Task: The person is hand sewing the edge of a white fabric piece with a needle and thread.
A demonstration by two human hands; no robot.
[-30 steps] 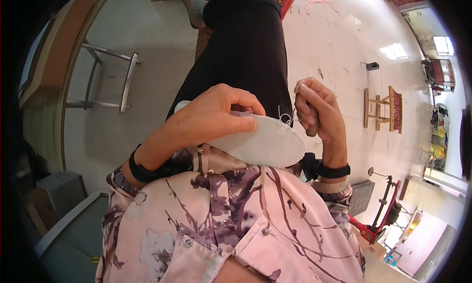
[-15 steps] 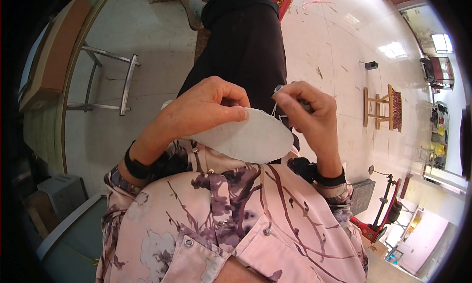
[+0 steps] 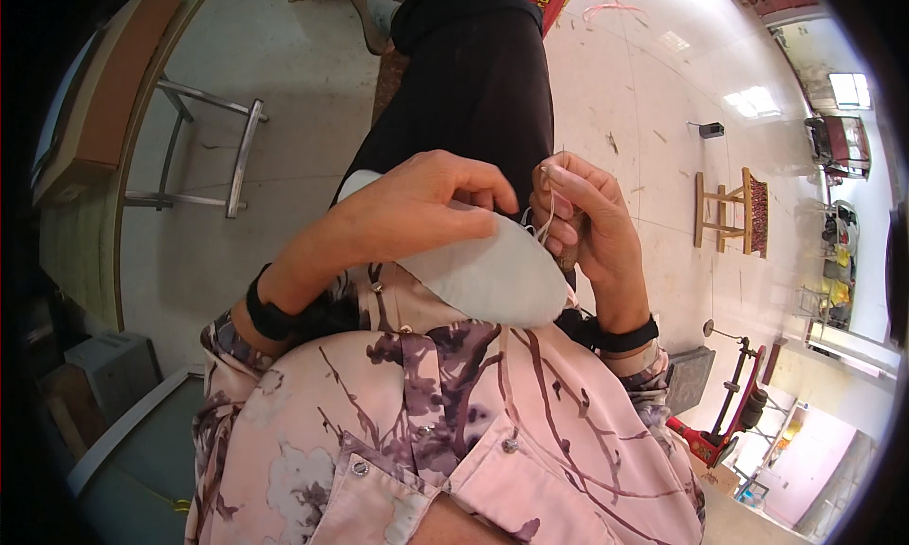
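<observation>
Pale floor tiles (image 3: 653, 81), strewn with small scraps, spread around the person; findings run from nearest outward. Closest is a pink floral shirt (image 3: 578, 422). Just beyond its front, a white insole (image 3: 492, 275) is held at a slant above the lap, between the shirt and the black trousers (image 3: 464, 90).

Left hand (image 3: 431, 204): pinching the insole, thumb laid on its upper face, fingers bent over the far edge. Finger contact on the underside is hidden. Right hand (image 3: 589, 214): thumb and forefinger pressed together on white thread (image 3: 547, 221), which runs down toward the insole's right-hand edge; the other fingers curl around a brown handle (image 3: 570, 254). Whether the handle carries a point cannot be seen.

Assessment: the step appears to be thread handling at the edge. Good practice calls for a firm left pinch close to the working point, so that the insole does not flex; a steady pull square to the edge; loops straightened before tightening; and even tension, short of puckering the rim. The tucked handle is best angled away from the left fingers.

Farther out, a metal frame (image 3: 248, 157) stands at left near a cardboard box (image 3: 123, 81); well apart at right are a small wooden stool (image 3: 724, 212) and a red-and-black machine (image 3: 743, 398).
</observation>
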